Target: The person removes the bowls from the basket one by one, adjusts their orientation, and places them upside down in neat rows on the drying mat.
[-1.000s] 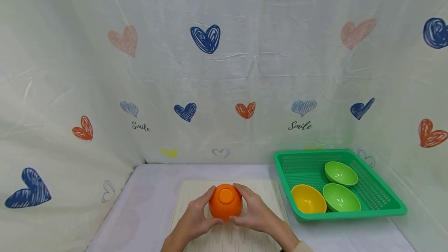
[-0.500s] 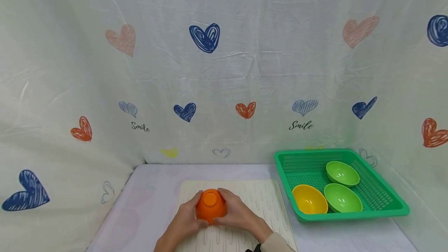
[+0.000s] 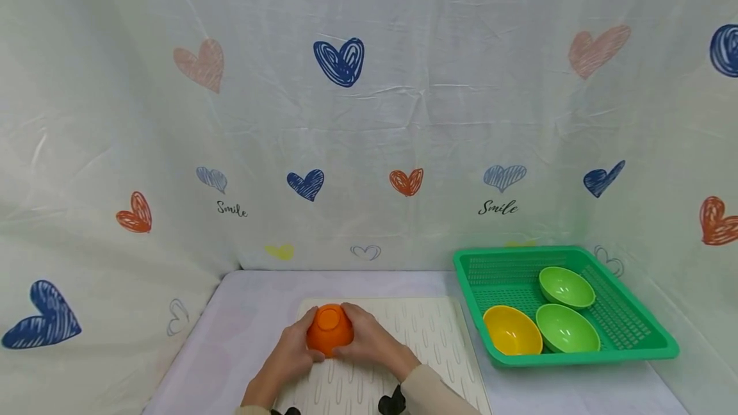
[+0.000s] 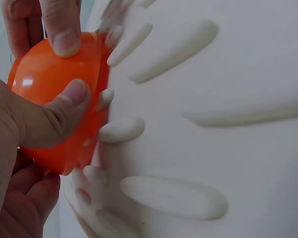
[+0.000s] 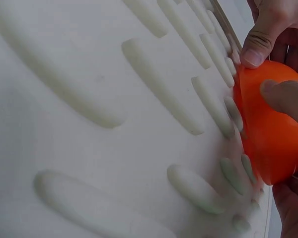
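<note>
An orange bowl [image 3: 330,338] is upside down, its round foot facing up, over the left part of a cream mat with raised ridges [image 3: 418,351]. My left hand [image 3: 290,352] grips the bowl's left side, and my right hand [image 3: 373,342] grips its right side. Both thumbs press on the near side. In the left wrist view the bowl [image 4: 54,69] has its rim down among the ridges. From the right wrist view the bowl's rim [image 5: 248,134] also seems to meet the mat.
A green plastic basket [image 3: 628,354] stands to the right of the mat. Inside it are a yellow bowl [image 3: 512,332] and two light green bowls [image 3: 567,328], all upright. A white cloth covers the table [image 3: 213,351], and a heart-printed curtain [image 3: 369,127] surrounds it.
Both hands have moved left with the inverted orange bowl, from the middle of the mat to its left part. The bowls in the basket have stayed put.
</note>
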### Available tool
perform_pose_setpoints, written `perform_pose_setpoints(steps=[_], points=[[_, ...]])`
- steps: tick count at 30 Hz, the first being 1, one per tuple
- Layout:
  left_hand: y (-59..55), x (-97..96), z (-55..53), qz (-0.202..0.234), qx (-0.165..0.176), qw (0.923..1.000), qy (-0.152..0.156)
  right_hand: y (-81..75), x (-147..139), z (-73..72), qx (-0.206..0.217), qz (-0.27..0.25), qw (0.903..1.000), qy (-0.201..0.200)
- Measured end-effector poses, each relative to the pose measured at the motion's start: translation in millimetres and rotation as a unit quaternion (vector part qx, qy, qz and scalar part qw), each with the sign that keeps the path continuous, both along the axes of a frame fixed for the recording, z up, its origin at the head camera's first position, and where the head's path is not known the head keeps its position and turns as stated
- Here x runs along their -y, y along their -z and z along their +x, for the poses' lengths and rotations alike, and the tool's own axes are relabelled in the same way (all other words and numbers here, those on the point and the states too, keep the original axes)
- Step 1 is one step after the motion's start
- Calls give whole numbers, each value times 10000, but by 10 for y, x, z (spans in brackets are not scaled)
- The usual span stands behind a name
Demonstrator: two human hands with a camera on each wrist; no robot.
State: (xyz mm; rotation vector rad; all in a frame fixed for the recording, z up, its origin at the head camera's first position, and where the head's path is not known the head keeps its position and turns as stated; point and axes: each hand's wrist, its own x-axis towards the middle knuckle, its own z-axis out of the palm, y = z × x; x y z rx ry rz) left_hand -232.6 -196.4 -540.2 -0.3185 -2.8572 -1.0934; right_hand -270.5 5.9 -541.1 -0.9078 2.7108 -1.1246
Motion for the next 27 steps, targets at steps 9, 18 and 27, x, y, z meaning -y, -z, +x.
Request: perform_pose_setpoints(steps=[9,18,27], points=[[13,22,-78,-135,5,9999,54,55,82,-91,124,68,9999,29],[30,15,-122,-162,274,9995,50,45,87,-91,178,162,9997,50],[16,-7,-88,-14,294,9995,-134,10,115,-81,73,371,9993,3]])
